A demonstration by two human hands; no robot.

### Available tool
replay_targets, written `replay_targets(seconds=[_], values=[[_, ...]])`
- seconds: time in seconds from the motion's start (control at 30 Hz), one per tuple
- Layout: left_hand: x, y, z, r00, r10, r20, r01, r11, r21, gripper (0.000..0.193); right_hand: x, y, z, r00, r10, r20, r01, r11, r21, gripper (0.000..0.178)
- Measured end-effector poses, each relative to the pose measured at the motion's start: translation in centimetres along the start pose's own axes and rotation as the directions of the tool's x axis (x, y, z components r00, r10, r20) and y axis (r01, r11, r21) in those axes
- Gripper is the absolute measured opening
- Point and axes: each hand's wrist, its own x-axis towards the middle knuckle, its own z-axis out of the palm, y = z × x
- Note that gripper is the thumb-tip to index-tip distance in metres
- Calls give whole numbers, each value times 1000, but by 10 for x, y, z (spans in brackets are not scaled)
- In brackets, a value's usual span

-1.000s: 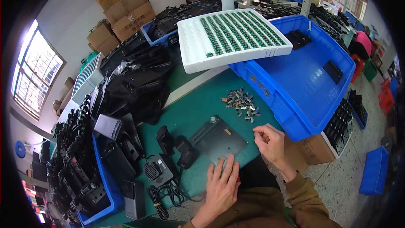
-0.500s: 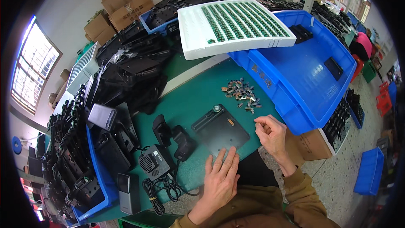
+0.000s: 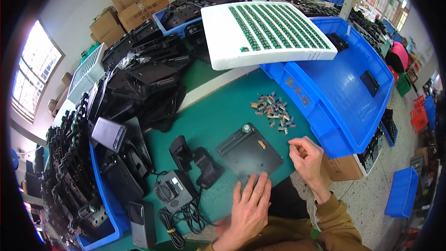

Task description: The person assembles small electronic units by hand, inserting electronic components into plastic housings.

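Head view shows the left hand [image 3: 250,208] flat, fingers a bit spread, on the black plate [image 3: 244,154]. Nearby, the right hand [image 3: 308,161] curls; I cannot tell if it pinches anything.

Daylight glare from left window [image 3: 35,67], even indoor light, bent dark fisheye rim

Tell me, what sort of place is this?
It looks like a small factory or workshop: there are heaps of black parts, a white tray holding rows of little green pieces, and a big blue bin.
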Motion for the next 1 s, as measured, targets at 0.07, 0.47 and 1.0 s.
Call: replay_targets(seconds=[0.07, 0.47, 1.0], values=[[0, -1, 0, 1000, 2, 24, -2, 1000, -1, 67, -1, -1, -1, 1000, -9, -12, 9, 1000, -19, 13], [2, -2, 3, 999, 11, 46, -15, 996, 86, 60, 6, -13, 0, 999, 43, -14, -44, 992, -115, 12], [9, 13, -1, 1000, -19, -7, 20, 984, 176, 60, -1, 4, 4, 997, -77, -16, 78, 997, 30, 14]])
